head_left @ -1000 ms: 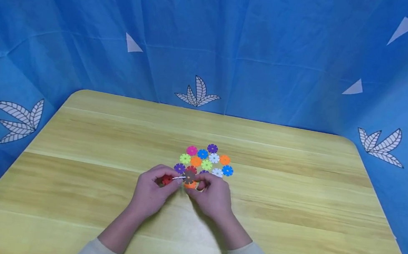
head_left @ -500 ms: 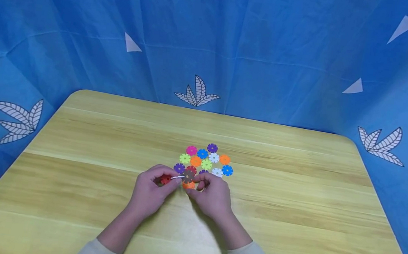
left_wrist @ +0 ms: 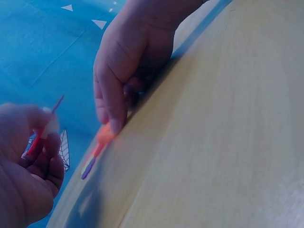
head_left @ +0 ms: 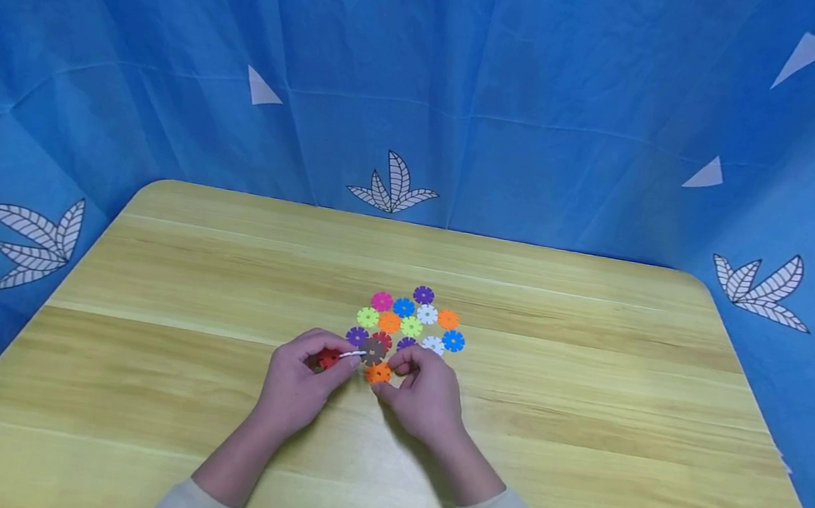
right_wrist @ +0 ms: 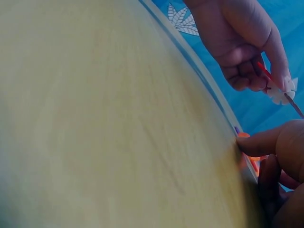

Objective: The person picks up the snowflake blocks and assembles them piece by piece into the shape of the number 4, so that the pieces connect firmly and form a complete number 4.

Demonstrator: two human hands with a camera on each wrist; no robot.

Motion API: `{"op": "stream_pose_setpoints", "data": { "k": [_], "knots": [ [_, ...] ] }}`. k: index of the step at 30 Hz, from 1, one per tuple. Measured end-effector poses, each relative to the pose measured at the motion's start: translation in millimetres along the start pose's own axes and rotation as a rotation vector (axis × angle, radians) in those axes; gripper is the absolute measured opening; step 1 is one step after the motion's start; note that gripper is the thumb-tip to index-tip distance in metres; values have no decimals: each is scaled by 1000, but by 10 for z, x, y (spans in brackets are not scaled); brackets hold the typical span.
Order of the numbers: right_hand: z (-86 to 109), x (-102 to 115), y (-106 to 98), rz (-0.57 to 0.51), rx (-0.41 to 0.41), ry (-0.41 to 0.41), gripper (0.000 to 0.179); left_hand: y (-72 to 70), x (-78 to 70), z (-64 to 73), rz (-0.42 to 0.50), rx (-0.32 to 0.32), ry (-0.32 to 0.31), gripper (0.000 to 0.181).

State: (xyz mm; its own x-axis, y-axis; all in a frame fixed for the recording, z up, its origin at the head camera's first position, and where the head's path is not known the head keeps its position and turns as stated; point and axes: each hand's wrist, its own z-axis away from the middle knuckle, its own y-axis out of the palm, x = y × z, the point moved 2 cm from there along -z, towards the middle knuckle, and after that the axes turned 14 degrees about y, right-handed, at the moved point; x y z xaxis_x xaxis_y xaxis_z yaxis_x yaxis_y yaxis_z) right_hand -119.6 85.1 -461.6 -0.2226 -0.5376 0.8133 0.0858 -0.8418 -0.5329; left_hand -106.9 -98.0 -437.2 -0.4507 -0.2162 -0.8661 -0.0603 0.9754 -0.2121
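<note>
My left hand (head_left: 302, 384) pinches a small joined group of slotted plastic snowflake discs above the table. It has a red disc (head_left: 328, 359), a white disc (head_left: 352, 354) seen edge-on, and a brown disc (head_left: 374, 352) standing out toward the right. Opposite it, my right hand (head_left: 428, 392) has its thumb and fingertips on the edge of an orange snowflake disc (head_left: 378, 374), just in front of the brown one. The right wrist view shows the white disc (right_wrist: 280, 92) between the left fingers and the orange disc (right_wrist: 243, 135) at the right thumb.
Beyond the hands, loose snowflake discs lie flat in a cluster on the wooden table (head_left: 590, 375), among them a purple disc (head_left: 424, 295), a pink disc (head_left: 382, 301) and a blue disc (head_left: 454, 341). A blue cloth (head_left: 546, 94) hangs behind the table.
My right fingertips have drawn away from the brown disc, and the orange disc shows more fully at my right thumb. The joined discs in my left hand have shifted slightly left.
</note>
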Motion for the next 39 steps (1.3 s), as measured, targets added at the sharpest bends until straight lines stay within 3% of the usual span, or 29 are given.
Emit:
{"op": "stream_pose_setpoints", "data": {
  "k": [18,28,33,39],
  "knots": [
    [15,13,-16,-34,19,-5,27,-15,-45,-18,5,-6,-37,12],
    [54,33,-46,-44,79,-71,24,-25,7,-15,-11,5,-42,11],
    [61,-4,-58,-113,128,-59,23,-23,-22,-6,-14,11,-84,11],
    [87,-50,-105,-255,163,2,22,-24,-35,-2,4,22,-93,11]
  ]
}}
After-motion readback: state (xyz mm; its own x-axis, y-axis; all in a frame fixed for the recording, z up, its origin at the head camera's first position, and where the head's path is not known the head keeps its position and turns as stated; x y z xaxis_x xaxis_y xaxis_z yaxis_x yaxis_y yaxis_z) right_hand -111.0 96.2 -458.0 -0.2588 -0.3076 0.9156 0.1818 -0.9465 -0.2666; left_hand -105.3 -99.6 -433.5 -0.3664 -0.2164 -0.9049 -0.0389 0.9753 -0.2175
